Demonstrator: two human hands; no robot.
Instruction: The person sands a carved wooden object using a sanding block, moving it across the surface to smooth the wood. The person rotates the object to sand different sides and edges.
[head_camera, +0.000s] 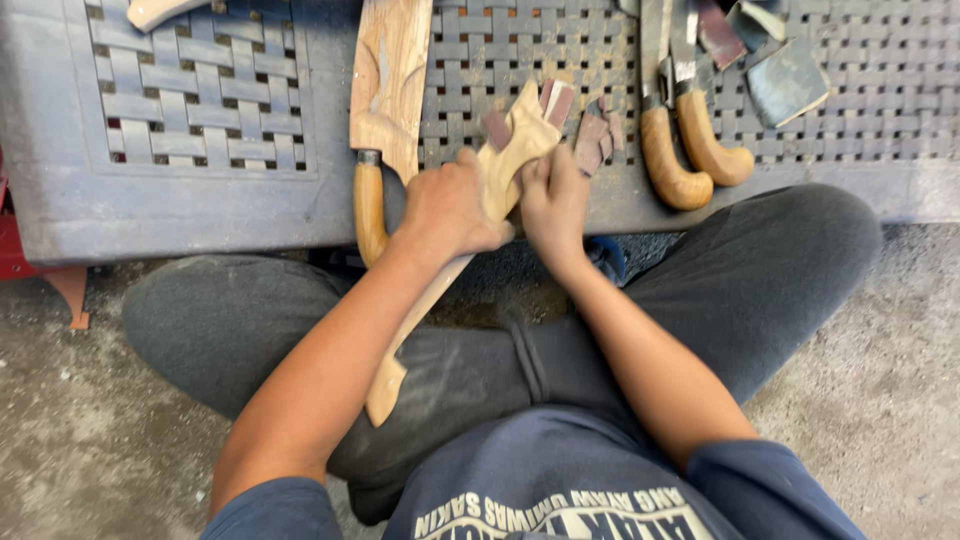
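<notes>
pale carved wooden piece, long and slim (480, 215), slanting from lap up to grey woven-pattern plastic table (200, 190) edge. gripped mid-length by closed left hand (445, 210); right hand (553, 200) pressing folded brown sandpaper (555, 100) near upper end, fingers curled shut.

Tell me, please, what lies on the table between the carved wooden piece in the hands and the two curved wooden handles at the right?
In the head view, small brownish sandpaper scraps lie between the carved wooden piece and the curved wooden handles.
</notes>
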